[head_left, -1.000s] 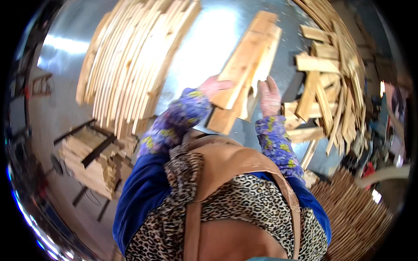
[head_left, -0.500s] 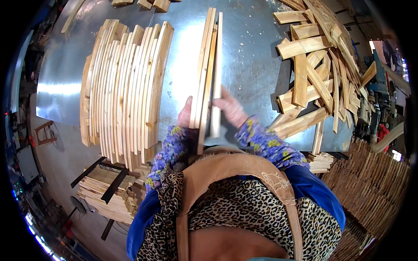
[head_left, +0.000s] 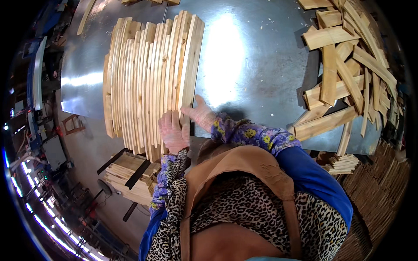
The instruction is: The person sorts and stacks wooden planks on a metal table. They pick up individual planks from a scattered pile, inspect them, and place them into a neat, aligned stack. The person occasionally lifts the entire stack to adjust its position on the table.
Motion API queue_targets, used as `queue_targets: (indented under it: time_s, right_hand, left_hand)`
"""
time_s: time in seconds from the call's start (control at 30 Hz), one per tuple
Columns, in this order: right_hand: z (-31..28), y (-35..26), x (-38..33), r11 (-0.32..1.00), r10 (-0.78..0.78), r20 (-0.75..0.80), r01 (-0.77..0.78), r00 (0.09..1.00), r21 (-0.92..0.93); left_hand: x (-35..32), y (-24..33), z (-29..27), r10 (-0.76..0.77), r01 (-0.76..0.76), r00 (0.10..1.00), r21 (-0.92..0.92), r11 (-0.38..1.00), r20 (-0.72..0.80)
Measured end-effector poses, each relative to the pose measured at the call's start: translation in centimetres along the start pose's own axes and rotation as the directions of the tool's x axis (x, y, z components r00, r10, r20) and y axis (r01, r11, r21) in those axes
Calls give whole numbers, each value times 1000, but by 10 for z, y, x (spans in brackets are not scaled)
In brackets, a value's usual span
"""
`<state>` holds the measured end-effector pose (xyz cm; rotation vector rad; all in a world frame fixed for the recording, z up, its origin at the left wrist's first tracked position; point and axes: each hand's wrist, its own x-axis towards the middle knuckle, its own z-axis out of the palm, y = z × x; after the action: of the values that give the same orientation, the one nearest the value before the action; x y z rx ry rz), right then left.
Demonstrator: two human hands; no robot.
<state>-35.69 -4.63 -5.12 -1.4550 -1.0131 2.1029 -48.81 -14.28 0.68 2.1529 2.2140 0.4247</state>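
Note:
A row of pale wooden slats stands on edge, packed side by side, on the left half of a metal table. My left hand lies with fingers stretched over the near ends of the slats at the row's right side. Against the outermost right slat rests my right hand, thumb apart and fingertips reaching onto its top edge near the close end. Neither hand is closed round a slat. The undersides of my fingers are hidden.
Loose boards lie in a jumbled pile on the right of the metal table. Below its left edge, more boards sit stacked beside dark bars. Brown wood strips are stacked at the lower right.
Both hands have moved left with the few slats they held, which now stand against the row's right side. My fingers have loosened from them. The view has shifted, too.

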Motion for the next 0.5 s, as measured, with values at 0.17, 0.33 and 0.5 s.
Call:
queue_targets:
  time_s: [0.17,0.33,0.5]
  right_hand:
    - [-25,13,25,964,54,155,-92,986,251]
    - [-93,-80,-31,966,-31,199,-22,979,258]
    - [-154,-76,-33,839,-439,148,345,886,421]
  left_hand:
    - [34,23,-31,-153,164,974,-57,985,167]
    - [63,71,-32,-342,711,703,-626,320,624]
    - [119,115,31,-246,591,795,-800,102,555]
